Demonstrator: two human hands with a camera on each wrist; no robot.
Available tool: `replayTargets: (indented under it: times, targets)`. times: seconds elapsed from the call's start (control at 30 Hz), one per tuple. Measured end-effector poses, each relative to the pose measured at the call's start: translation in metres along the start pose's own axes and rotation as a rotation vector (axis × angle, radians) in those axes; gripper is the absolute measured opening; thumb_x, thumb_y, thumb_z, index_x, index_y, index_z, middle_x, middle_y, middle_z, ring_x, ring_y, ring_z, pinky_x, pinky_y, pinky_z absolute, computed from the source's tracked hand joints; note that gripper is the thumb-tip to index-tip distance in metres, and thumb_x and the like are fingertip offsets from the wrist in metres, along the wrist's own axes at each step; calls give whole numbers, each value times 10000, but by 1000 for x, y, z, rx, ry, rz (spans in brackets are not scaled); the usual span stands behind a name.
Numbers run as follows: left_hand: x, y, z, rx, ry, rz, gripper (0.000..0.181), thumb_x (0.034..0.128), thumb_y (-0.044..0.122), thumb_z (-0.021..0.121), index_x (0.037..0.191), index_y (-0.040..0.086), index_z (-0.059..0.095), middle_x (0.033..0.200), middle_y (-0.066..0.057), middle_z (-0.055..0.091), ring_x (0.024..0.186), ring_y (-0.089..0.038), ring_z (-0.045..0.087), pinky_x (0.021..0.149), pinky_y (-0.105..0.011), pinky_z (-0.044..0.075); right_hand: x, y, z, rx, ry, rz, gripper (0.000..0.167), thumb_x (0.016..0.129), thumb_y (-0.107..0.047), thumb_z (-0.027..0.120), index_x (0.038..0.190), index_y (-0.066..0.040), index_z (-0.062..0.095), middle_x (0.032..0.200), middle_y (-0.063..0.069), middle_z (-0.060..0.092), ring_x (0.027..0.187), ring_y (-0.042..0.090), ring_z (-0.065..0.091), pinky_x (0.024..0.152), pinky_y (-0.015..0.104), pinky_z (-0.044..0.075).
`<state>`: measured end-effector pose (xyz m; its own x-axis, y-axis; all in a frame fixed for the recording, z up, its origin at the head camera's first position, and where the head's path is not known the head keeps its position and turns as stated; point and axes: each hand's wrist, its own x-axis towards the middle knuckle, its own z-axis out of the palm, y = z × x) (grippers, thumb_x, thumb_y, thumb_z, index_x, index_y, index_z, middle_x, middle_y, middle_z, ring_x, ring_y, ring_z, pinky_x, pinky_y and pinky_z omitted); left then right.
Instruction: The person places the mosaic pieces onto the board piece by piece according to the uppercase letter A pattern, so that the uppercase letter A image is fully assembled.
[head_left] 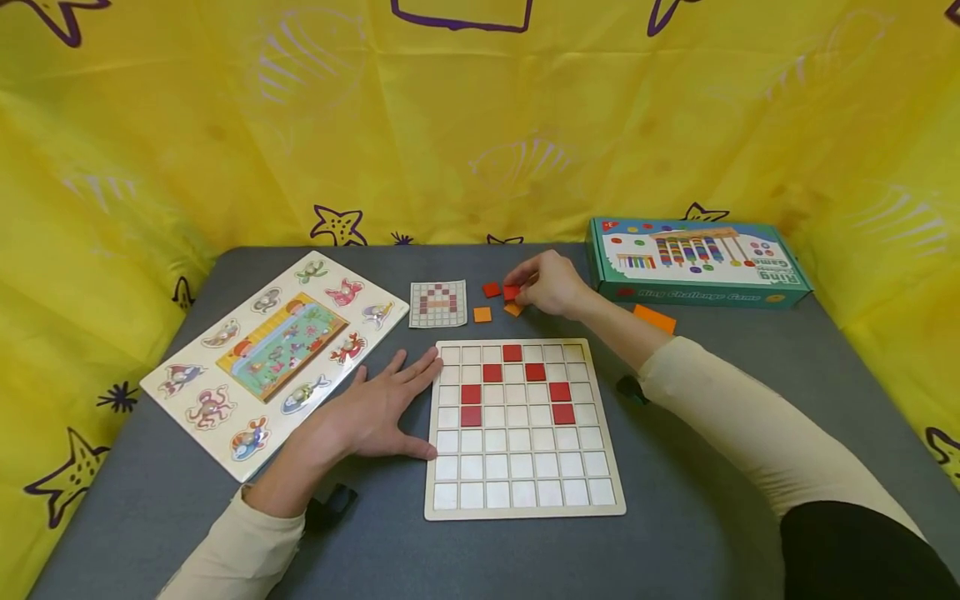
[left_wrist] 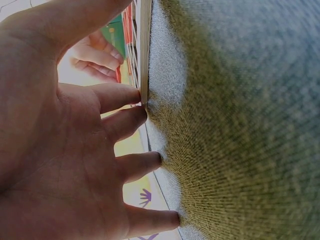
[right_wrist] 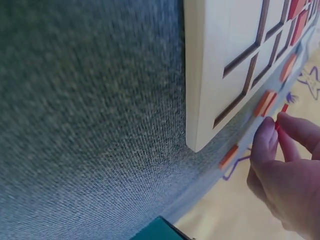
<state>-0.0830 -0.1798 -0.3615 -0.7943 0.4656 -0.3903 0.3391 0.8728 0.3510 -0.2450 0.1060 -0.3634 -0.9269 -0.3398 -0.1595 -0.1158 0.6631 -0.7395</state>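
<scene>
Red tile point(head_left: 512, 292) pinched, puzzle point(head_left: 281, 350) left, box point(head_left: 697, 262) right

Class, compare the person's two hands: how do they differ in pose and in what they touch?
The left hand has its fingers spread, while the right hand has its fingers bent in a pinch.
The left hand touches the left edge of the grid board; the right hand holds a red tile beyond the board's far edge.
Both are bare and emerge from cream sleeves.
</scene>
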Motion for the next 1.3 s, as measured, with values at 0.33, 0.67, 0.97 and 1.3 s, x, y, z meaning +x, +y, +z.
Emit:
replayTargets:
  times: [0.33,0.67,0.97,1.3]
  targets:
    - [1,0,0,-2,-10,-8,1197,782,657,823,1688,213,181,1774,15,69,1605,-464,82,1132,-843,106,-19,1,-1,32,-22,-32,278,906,-12,770,1176,-73,794,1137,134,758,990,266,676,764,278,530]
    - [1,0,1,-3,2,5,1184,786,640,829,1685,199,197,1773,0,86,1601,-475,85,1126,-848,109,-41,6,-5,16,-44,-61,279,914,-45,771,1186,-101,795,1145,98,759,956,244,648,796,310,527]
    - [0,-2,1,-6,10,5,1181,785,641,830,1685,208,199,1772,0,90,1603,-469,85,1119,-853,114,-62,10,-4,62,-74,-86,297,902,-26,784,1194,-79,782,1142,105,760,961,245,649,809,296,541]
    - [2,-1,1,-7,7,5,1184,785,648,826,1685,202,198,1772,-7,89,1602,-474,80,1116,-856,113,-85,13,-2,52,-101,-90,276,882,-60,813,1153,-111,798,1064,61,765,924,223,654,858,343,534]
